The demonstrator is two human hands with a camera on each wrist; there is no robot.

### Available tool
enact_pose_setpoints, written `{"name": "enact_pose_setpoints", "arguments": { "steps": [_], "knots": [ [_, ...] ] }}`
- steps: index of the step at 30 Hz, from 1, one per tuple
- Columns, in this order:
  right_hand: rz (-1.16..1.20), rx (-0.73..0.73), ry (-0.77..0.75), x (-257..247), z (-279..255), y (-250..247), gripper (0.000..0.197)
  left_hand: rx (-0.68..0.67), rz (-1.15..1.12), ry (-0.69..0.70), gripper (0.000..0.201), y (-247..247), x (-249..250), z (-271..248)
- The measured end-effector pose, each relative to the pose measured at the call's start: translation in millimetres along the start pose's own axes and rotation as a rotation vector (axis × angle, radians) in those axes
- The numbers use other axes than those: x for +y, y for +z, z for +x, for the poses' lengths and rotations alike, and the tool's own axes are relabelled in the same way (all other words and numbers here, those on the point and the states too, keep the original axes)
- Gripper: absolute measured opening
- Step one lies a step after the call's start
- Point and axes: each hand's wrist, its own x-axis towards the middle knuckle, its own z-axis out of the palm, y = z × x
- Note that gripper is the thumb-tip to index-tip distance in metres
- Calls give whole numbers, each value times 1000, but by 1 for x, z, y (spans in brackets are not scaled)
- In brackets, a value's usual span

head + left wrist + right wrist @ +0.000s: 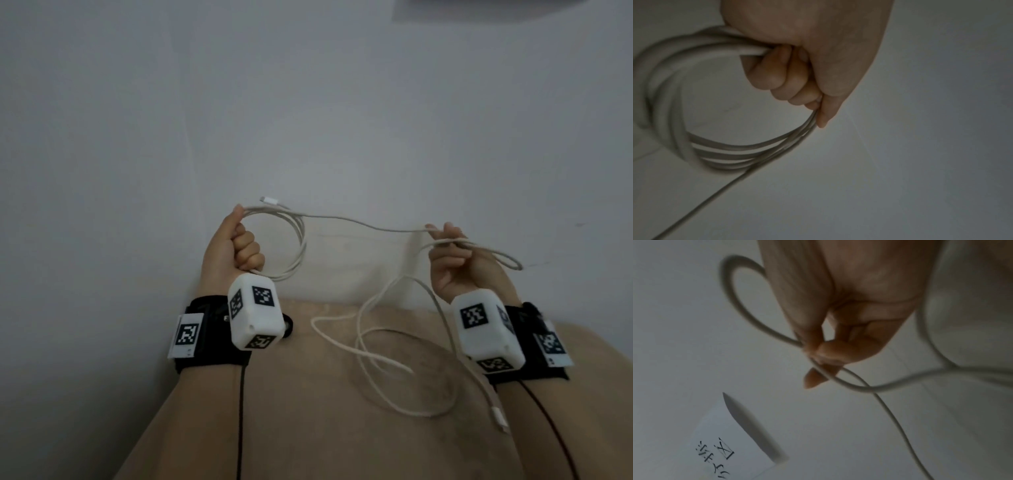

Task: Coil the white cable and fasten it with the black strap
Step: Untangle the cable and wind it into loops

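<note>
While the coiling step was only partly done, the left hand (236, 246) held a small bundle of finished loops of the white cable (363, 226), its fingers (789, 76) curled into a fist round the strands and the thumb laid along them, with one connector (269, 199) poking out just above the fist. From that bundle a single run of cable crossed the gap to the right hand (452, 263), which pinched it between thumb and fingertips (830, 352), the remaining fingers loosely bent; a short bight looped out past that hand to its right. Both hands were raised in front of a pale wall (308, 102), palms turned roughly toward the person, well apart from each other, wrists carrying black bands with white marker blocks. Below them much of the cable lay slack in wide tangled curves on a tan surface (308, 428), its other connector (500, 419) resting near the right forearm. No black strap could be made out with certainty in any view; a dark shape beside the left wrist block was too hidden to name. By my judgement the next move called for the right hand to carry its pinched length across to the left fist, lay it in as another loop of matching size, then slide back along the slack without letting the curves on the surface knot. A white card (731, 446) with handwritten characters showed in the right wrist view.
</note>
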Motion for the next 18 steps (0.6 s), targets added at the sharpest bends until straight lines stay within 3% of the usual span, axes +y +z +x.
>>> {"name": "enact_pose_setpoints", "arguments": {
  "steps": [2,5,6,11,15,18],
  "knots": [
    [-28,95,19,0,-3,-5,61,-15,-9,27,63,-1,4,-1],
    [-4,346,-12,5,-1,-8,25,-61,56,33,57,8,4,-4],
    [6,405,-33,8,0,-9,22,-66,89,30,53,11,3,-4],
    [24,491,-146,9,-8,-10,23,-12,263,49,47,18,-5,-8],
    [-375,550,-109,-8,-16,-2,40,28,355,79,47,20,-6,-11],
    [-906,688,-247,-11,-16,11,20,16,411,96,46,25,-5,-13]
  ]
}}
